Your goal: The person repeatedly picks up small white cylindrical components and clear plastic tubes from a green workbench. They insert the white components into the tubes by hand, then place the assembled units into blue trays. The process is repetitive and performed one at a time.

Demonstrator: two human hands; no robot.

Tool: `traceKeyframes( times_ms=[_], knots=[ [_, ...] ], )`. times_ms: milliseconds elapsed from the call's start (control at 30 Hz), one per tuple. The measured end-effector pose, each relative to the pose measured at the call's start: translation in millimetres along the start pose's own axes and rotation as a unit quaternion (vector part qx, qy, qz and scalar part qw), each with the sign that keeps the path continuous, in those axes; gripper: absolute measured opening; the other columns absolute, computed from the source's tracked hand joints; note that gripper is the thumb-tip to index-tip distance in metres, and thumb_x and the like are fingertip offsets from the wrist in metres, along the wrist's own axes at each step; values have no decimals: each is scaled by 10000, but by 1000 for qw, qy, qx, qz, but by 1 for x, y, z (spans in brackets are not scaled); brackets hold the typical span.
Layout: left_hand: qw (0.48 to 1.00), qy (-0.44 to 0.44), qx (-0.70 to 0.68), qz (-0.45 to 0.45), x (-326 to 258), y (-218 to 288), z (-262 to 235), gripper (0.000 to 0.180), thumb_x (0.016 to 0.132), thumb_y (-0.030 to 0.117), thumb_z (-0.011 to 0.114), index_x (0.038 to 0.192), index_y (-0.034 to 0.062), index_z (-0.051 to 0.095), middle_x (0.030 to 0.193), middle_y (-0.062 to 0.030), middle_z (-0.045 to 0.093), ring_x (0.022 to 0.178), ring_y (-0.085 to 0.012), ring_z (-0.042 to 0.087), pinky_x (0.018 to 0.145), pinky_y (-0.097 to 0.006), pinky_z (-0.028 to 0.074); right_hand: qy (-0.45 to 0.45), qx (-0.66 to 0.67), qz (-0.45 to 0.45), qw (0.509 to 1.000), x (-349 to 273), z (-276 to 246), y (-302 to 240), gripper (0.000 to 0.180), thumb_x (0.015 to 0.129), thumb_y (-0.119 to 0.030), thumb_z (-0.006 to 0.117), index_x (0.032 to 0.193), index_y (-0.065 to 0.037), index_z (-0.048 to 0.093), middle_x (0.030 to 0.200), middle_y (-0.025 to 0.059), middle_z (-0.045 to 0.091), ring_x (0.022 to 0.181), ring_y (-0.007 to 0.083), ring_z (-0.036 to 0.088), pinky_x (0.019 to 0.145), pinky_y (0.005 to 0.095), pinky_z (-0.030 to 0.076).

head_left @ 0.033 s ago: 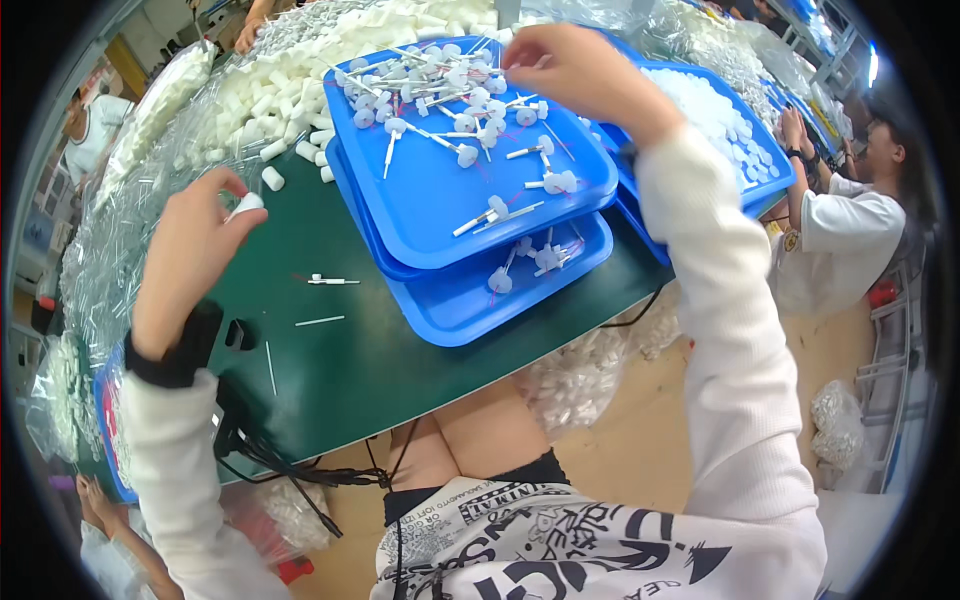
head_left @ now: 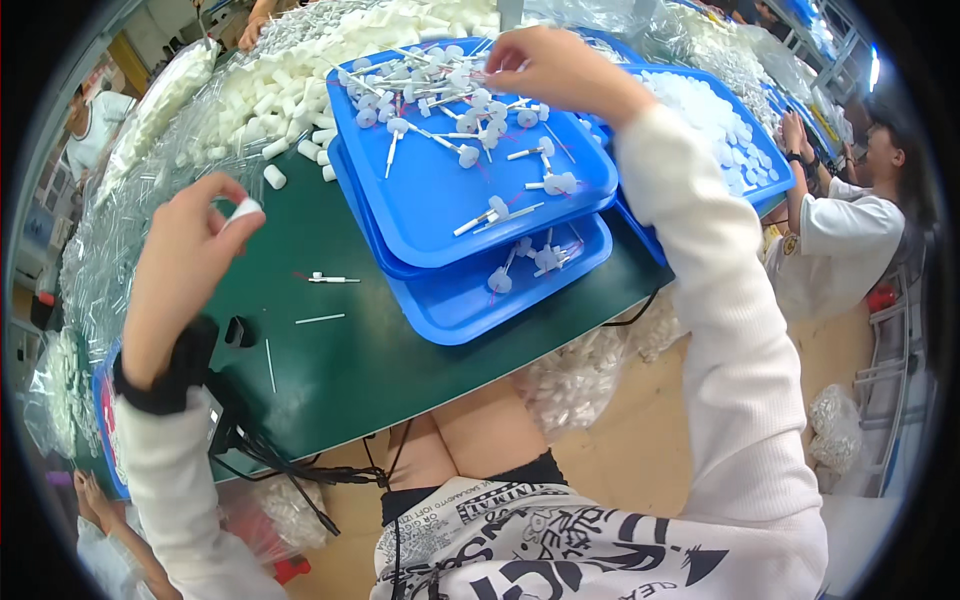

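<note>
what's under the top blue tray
A second blue tray lies under the top blue tray, with a few white stick parts on its exposed front. The rest of it is covered.

Dark green table (head_left: 400, 350). Two stacked blue trays (head_left: 470, 300) sit right of centre, a third blue tray (head_left: 770, 170) far right. White cylindrical caps (head_left: 300, 90) heaped far left, loose thin white sticks (head_left: 320, 319) near left, black cables (head_left: 270, 450) over the near edge.
</note>
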State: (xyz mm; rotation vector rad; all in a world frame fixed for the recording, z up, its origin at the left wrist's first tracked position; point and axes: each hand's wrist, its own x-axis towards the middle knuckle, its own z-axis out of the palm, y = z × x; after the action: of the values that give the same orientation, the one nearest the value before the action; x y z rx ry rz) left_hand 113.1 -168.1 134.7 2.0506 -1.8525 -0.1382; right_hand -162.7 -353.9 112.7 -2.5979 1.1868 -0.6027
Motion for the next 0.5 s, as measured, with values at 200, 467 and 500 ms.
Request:
traceKeyframes(
  times_ms=[200,467,500],
  knots=[
    [969,11,-248,13,-119,45,-21,268,689,36,659,956,21,657,716,-38,608,609,-102,530,483,-204,345,-13,-44,-51,998,21,15,12,330,699,-226,700,945,-21,622,814,87,646,738,181,615,627,289,484],
    [783,-76,-611,-83,-166,72,60,349,780,-62,590,1120,-57,517,1024,-115,597,938,-154,586,759,-229,466,231,-23,-58,971,-20,2,3,298,743,-199,661,959,-2,604,801,163,635,737,274,620,671,347,478],
    [747,-81,-655,-80,-164,72,77,299,779,-59,603,1067,-62,524,1018,-130,599,937,-155,585,767,-231,462,277,-27,-60,959,-40,-4,-6,274,758,-193,647,945,4,604,789,152,633,725,260,618,663,333,477]
  ],
)
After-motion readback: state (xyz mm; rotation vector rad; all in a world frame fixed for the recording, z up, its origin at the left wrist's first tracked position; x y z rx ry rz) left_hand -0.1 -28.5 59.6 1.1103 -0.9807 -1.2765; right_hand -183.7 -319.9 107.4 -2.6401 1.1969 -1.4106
